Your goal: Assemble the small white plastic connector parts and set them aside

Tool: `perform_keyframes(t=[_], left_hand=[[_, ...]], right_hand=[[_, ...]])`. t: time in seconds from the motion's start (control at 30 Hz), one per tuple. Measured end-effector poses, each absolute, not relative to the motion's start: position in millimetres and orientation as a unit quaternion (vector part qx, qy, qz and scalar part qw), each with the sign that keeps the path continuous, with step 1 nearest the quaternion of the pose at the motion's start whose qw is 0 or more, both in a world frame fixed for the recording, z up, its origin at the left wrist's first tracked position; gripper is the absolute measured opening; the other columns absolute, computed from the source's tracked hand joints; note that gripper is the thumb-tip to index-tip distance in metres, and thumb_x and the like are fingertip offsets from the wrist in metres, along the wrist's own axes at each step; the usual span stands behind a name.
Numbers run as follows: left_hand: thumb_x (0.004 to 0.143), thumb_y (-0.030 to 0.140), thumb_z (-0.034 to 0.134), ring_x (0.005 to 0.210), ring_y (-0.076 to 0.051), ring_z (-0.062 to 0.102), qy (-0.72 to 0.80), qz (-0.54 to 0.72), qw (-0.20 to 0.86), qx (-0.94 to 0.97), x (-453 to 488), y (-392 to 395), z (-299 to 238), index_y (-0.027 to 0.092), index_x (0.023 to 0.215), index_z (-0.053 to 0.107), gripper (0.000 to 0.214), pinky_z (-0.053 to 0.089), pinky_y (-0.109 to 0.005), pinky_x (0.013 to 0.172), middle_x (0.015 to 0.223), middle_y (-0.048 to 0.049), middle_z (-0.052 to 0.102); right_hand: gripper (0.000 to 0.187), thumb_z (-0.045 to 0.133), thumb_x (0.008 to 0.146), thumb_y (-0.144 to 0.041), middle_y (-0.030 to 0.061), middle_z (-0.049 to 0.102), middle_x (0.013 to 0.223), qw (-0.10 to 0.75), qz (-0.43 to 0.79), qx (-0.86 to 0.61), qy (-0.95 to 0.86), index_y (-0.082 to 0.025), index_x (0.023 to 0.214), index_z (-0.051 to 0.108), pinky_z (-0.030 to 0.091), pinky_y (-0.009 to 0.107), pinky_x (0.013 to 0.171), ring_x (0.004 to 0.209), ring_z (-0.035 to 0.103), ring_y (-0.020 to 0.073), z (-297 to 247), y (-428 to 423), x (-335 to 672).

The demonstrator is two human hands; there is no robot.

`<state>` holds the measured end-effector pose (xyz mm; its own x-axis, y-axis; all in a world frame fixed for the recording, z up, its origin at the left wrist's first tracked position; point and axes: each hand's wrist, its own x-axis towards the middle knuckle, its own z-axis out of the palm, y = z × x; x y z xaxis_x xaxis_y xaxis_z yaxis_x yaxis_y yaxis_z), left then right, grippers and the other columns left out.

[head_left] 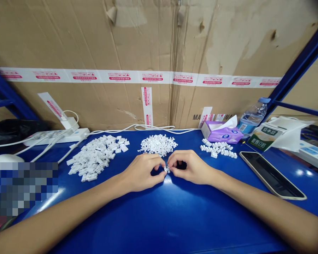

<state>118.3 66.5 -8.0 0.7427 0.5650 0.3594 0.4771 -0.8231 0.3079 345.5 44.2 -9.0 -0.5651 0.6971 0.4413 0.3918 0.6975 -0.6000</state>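
My left hand and my right hand meet at the middle of the blue table, fingers pinched together on a small white plastic part held between them. Just behind the hands lies a heap of tiny white pieces. A wider pile of larger white plastic housings spreads to the left. A small cluster of white parts lies to the right.
A phone lies face up at the right. Behind it stand a purple tissue pack, a water bottle and a green carton. A power strip with white cables sits back left. A cardboard wall closes the back.
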Motion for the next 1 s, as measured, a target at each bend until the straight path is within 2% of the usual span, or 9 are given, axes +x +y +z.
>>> perform_keyframes(t=[0.27,1.0], left_hand=[[0.089,0.027,0.063,0.064,-0.015,0.057,0.282,0.224,0.098,0.928,118.8,66.7,-8.6,0.018,0.088,0.071,0.012,0.043,-0.029,0.063,0.072,0.001,0.061],[0.088,0.026,0.063,0.064,-0.015,0.057,0.286,0.221,0.103,0.927,119.2,66.1,-7.8,0.018,0.091,0.071,0.012,0.043,-0.029,0.065,0.073,0.0012,0.062]], right_hand=[[0.01,0.066,0.086,-0.012,0.0041,0.074,0.092,0.366,0.245,-0.31,-0.842,-0.02,0.086,0.072,0.055,0.031,0.077,0.081,0.068,0.0161,-10.2,44.4,343.6],[0.012,0.065,0.084,-0.01,0.0041,0.07,0.093,0.347,0.226,-0.306,-0.857,-0.02,0.085,0.072,0.053,0.03,0.073,0.079,0.066,0.0155,-8.9,41.3,344.5]])
